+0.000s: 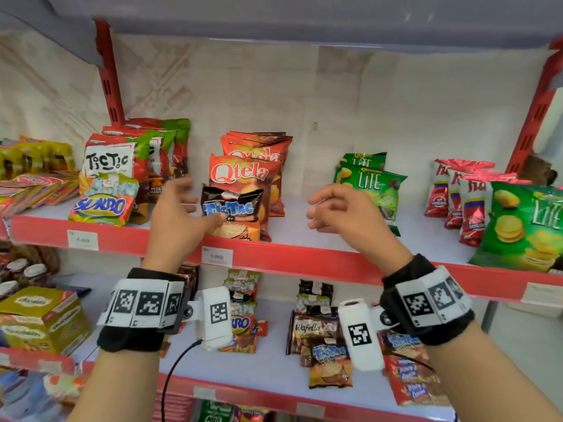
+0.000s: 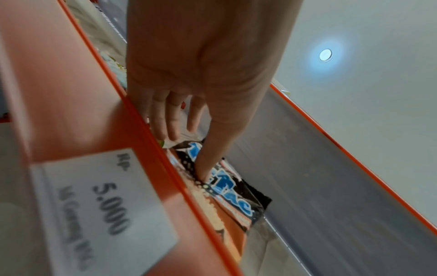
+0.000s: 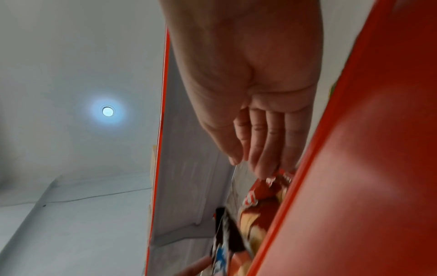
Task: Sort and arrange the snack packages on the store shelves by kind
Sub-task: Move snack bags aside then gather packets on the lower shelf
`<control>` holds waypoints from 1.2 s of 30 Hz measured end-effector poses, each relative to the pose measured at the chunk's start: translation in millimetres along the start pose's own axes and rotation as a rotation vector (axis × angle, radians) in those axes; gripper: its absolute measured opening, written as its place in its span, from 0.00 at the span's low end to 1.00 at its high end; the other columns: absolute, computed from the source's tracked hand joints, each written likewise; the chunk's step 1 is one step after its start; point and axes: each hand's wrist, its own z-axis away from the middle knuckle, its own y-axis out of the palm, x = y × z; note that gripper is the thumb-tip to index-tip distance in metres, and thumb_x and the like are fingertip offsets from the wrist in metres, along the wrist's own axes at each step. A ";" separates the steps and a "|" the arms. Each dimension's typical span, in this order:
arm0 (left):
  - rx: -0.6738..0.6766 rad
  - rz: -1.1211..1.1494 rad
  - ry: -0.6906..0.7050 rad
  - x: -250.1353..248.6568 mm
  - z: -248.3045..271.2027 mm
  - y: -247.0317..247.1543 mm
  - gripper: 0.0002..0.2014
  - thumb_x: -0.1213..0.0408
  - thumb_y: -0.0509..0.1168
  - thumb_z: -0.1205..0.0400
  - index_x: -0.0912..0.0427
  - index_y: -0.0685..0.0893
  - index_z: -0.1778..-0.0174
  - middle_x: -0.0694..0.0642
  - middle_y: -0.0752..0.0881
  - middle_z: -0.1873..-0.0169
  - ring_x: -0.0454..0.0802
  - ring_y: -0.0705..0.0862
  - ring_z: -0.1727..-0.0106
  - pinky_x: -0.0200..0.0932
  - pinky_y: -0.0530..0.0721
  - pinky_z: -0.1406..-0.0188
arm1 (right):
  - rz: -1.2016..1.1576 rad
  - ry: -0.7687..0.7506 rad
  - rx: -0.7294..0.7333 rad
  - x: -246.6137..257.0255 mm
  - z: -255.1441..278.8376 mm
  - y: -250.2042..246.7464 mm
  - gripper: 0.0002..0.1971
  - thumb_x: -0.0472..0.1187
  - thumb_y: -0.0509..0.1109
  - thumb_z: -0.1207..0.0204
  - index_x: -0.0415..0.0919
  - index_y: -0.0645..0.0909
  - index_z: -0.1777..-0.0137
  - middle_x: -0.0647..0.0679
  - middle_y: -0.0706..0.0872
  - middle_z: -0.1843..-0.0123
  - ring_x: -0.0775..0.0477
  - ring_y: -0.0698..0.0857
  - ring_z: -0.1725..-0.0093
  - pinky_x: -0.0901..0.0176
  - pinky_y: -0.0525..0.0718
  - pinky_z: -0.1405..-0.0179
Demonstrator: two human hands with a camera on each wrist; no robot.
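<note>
Hands raised at the upper shelf [image 1: 128, 231], apart; left hand [image 1: 175, 217] touching the black Tic Tac packet [image 1: 233, 205], right hand [image 1: 341, 213] holding nothing.
Left thumb [image 2: 212, 149] lies on the packet front, fingers relaxed, spread. Right fingers loosely curled beside it. Packet stands at shelf front, against the Qtela bags [image 1: 246, 175]; Lite bags [image 1: 370, 181] further right.

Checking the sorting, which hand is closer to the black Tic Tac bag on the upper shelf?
Left. The left hand touches the black Tic Tac bag, thumb on its front. The right hand hangs off to the bag's right, apart from it and empty.
</note>
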 end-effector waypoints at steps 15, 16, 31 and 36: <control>0.330 0.632 0.332 -169.8 48.1 148.9 0.11 0.76 0.68 0.23 0.54 0.82 0.57 0.47 0.85 0.62 0.38 0.82 0.63 0.30 0.80 0.57 | 0.471 -0.343 -1.230 -42.9 89.9 -213.4 0.11 0.43 0.71 0.26 0.41 0.78 0.46 0.45 0.77 0.51 0.42 0.79 0.51 0.52 0.79 0.50; 0.413 0.653 0.285 -179.6 51.0 164.7 0.11 0.77 0.68 0.23 0.53 0.82 0.57 0.48 0.85 0.63 0.41 0.82 0.62 0.33 0.81 0.57 | 0.479 -0.231 -1.180 -52.2 91.3 -223.5 0.18 0.45 0.74 0.28 0.40 0.76 0.41 0.44 0.76 0.46 0.41 0.78 0.46 0.55 0.77 0.47; 0.930 0.425 0.133 -232.5 78.1 274.9 0.14 0.70 0.72 0.24 0.63 0.82 0.43 0.56 0.86 0.54 0.53 0.86 0.51 0.42 0.84 0.50 | 0.300 0.091 -0.868 -81.6 86.5 -237.5 0.38 0.42 0.84 0.40 0.38 0.68 0.32 0.44 0.81 0.44 0.43 0.83 0.43 0.52 0.81 0.49; 0.809 0.452 0.190 -212.7 53.7 231.8 0.06 0.63 0.70 0.21 0.54 0.79 0.56 0.47 0.83 0.68 0.30 0.81 0.73 0.23 0.76 0.72 | 0.221 0.021 -0.751 -47.7 66.4 -200.2 0.36 0.43 0.83 0.37 0.40 0.70 0.31 0.45 0.83 0.41 0.46 0.84 0.42 0.47 0.84 0.43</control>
